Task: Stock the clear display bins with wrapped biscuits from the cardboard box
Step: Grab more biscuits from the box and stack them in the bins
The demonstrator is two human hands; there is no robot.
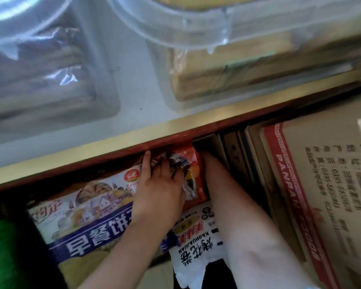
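Note:
Under the counter edge, my left hand lies on an orange packet with crumpled dark wrapping, its fingers curled into the wrapping and the thumb stretched along the left side. My right hand reaches into the dark gap just right of the packet; its fingers are hidden and only the forearm shows. The packet sits above a printed biscuit box with a blue band. Above the counter stand two clear display bins: the left bin holds dark wrapped biscuits, the right bin holds yellow ones.
A gold and red counter edge runs diagonally across the view. A white box with black characters lies between my forearms. Flat cardboard boxes with red tape stand packed at the right. A green thing is at lower left. A clear lid hangs overhead.

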